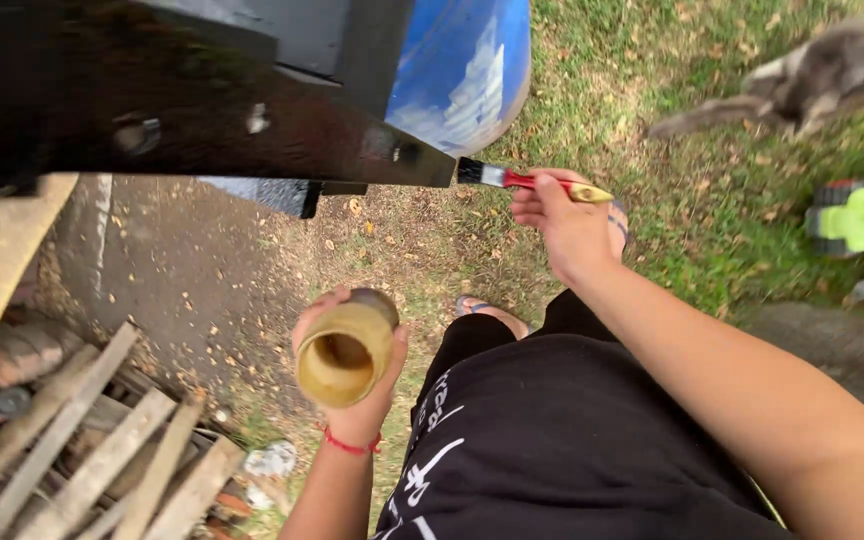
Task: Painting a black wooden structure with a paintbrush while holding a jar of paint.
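The right hand [567, 225] pinches a red-handled paintbrush [522, 181] in its fingers, bristles touching the end of the black metal panel [202, 110]. Below the panel, the left hand [357, 385] wraps its fingers around a yellowish open jar [342, 355].

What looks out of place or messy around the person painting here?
Nothing spilled. The right hand holds the paintbrush to the black panel; the left hand holds a tilted jar. A toy truck lies on the grass.
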